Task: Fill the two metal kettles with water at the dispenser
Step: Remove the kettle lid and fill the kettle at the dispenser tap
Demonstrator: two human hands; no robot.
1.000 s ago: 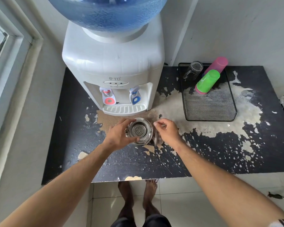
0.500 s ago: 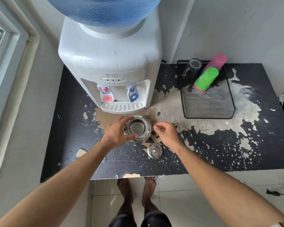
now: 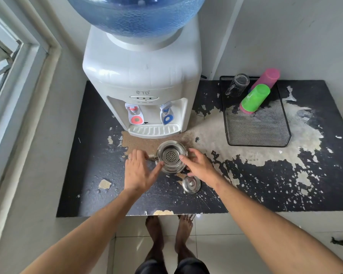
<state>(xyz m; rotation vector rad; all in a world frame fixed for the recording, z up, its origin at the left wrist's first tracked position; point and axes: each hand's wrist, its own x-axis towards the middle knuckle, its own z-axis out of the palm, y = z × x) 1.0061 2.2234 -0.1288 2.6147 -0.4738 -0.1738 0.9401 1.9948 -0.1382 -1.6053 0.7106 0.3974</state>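
Note:
One metal kettle point(image 3: 171, 157) stands lidless on the table in front of the white water dispenser point(image 3: 143, 80), with a perforated strainer showing inside it. Its round lid point(image 3: 191, 184) lies on the table just below and to the right. My left hand point(image 3: 138, 172) lies spread open at the kettle's left side, its thumb against the body and its fingers by a metal part that sticks out to the left. My right hand point(image 3: 201, 167) cups the kettle's right side with its fingertips on the rim. A red tap point(image 3: 136, 116) and a blue tap point(image 3: 167, 116) hang above the drip tray point(image 3: 154, 129). No second kettle is in view.
A black mesh tray point(image 3: 265, 133) at the back right holds a glass mug point(image 3: 238, 85) and tipped pink point(image 3: 267, 78) and green cups point(image 3: 255, 97). The black table top point(image 3: 265, 184) is badly peeled. A window frame is on the left, and bare feet stand on the tiles below the table edge.
The lid went from my right hand down onto the table. My left hand let go of the kettle and opened beside it, while my right hand moved onto the kettle's rim.

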